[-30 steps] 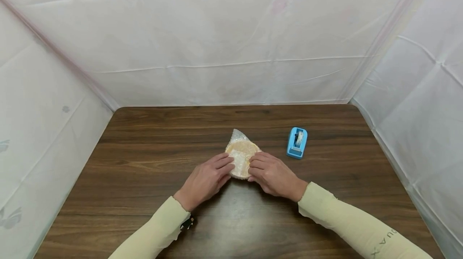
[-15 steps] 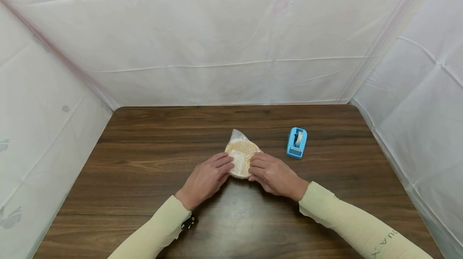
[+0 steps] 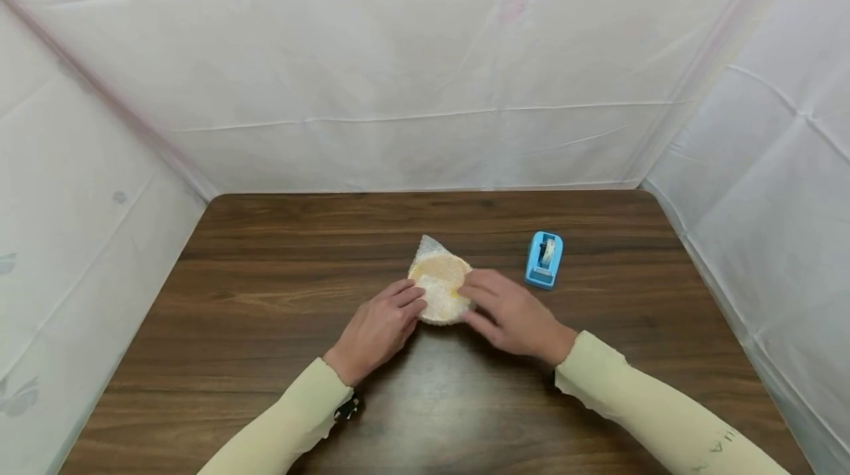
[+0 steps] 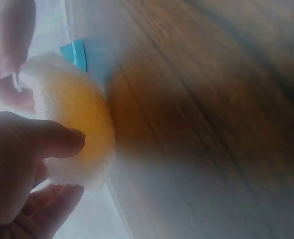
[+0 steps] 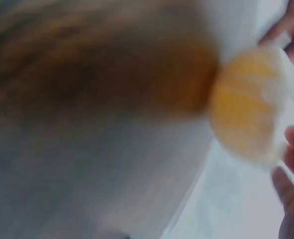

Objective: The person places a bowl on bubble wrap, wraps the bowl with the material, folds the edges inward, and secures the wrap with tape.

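A round, bowl-shaped yellow item in bubble wrap lies near the middle of the table, a pointed corner of wrap sticking out at its far side. My left hand holds its left side; in the left wrist view the thumb presses the wrapped yellow side and the fingers lie around the other side. At the right edge of the bundle is my right hand, fingers loosely extended. The right wrist view is blurred, but there the right hand appears apart from the bundle.
A blue tape dispenser with a roll of tape stands to the right of the bundle, beyond my right hand. The brown wooden table is bordered by white sheeting at the back and both sides.
The right hand's fingers have loosened from the bundle's right edge, and that hand has shifted slightly right. The bundle has moved a little left. My left hand keeps its hold.
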`<state>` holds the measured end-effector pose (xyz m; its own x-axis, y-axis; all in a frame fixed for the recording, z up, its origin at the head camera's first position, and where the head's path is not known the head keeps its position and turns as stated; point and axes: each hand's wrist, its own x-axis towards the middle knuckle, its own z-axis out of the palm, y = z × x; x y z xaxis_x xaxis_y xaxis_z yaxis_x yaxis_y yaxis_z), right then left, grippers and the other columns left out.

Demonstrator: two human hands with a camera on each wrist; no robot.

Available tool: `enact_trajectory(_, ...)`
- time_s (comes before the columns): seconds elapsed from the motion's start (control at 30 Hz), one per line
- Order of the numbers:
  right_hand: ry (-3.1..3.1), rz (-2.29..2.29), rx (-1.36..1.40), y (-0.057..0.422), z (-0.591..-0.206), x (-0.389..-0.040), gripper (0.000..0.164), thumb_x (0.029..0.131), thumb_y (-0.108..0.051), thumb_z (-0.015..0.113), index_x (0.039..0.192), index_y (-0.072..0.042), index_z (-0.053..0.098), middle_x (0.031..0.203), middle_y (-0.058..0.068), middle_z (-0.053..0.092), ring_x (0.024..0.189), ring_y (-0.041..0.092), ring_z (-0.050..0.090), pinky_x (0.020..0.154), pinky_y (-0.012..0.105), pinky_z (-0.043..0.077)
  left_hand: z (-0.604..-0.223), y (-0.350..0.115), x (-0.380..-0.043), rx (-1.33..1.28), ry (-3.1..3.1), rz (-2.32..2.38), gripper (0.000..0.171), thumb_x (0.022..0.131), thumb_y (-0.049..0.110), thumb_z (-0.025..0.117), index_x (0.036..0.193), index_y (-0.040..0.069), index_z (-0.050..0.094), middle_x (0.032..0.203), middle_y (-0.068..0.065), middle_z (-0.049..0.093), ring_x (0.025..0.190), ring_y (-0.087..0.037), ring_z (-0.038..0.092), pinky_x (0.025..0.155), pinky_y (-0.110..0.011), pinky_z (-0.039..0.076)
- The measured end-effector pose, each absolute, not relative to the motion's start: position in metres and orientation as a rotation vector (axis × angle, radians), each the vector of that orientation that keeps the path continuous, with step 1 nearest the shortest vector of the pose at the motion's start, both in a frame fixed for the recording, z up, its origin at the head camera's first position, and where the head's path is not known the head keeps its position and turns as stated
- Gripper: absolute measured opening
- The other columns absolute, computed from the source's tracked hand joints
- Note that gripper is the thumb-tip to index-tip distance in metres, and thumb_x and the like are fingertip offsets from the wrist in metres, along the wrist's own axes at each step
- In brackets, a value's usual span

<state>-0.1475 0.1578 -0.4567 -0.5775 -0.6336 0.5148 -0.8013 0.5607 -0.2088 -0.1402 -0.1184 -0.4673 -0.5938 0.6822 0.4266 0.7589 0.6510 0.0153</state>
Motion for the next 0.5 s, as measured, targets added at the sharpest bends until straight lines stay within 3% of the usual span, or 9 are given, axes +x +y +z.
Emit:
enact_trajectory(0.13, -2.477, 0.821, 0.647, 0.182, -0.440, -0.158, 0.022, 0.098, -0.016, 0.070, 0.115, -0.002, 0.073, 0.116, 0.017, 0.073, 0.111, 0.034, 0.067, 0.094, 0.052, 0.056, -0.468, -0.119, -0.140, -1.119, -2.480, -0.281, 0.024, 0.084, 0.004, 0.084, 0.106, 0.012, 0.076, 0.119, -0.004, 0.076, 0.123, -0.026, 0.068, 0.100, -0.036, 0.059)
enact_trajectory(0.3, -2.780, 1.059, -0.174, 0.221, -0.433, -0.173, 0.036, 0.106, -0.034, 0.057, 0.106, 0.000, 0.071, 0.088, 0.013, 0.068, 0.081, 0.029, 0.062, 0.069, 0.041, 0.050, -0.467, -0.118, -0.139, -1.126, -2.463, -0.277, 0.021, 0.087, 0.004, 0.081, 0.105, 0.013, 0.076, 0.120, -0.004, 0.075, 0.123, -0.026, 0.068, 0.097, -0.035, 0.060)
enact_trajectory(0.4, -2.935, 1.294, -0.412, 0.236, -0.438, -0.177, 0.044, 0.107, -0.040, 0.054, 0.097, -0.001, 0.068, 0.071, 0.004, 0.055, 0.072, 0.022, 0.052, 0.061, 0.032, 0.042, -0.466, -0.117, -0.139, -1.131, -2.457, -0.261, 0.019, 0.087, 0.004, 0.080, 0.104, 0.014, 0.076, 0.120, -0.003, 0.075, 0.122, -0.025, 0.068, 0.094, -0.034, 0.061)
enact_trajectory(0.5, -2.930, 1.568, -0.524, 0.241, -0.445, -0.182, 0.043, 0.106, -0.039, 0.056, 0.084, -0.002, 0.064, 0.068, -0.001, 0.045, 0.074, 0.020, 0.048, 0.063, 0.031, 0.042, -0.465, -0.115, -0.138, -1.128, -2.454, -0.243, 0.018, 0.088, 0.004, 0.078, 0.103, 0.013, 0.075, 0.119, -0.003, 0.075, 0.122, -0.025, 0.068, 0.093, -0.034, 0.062)
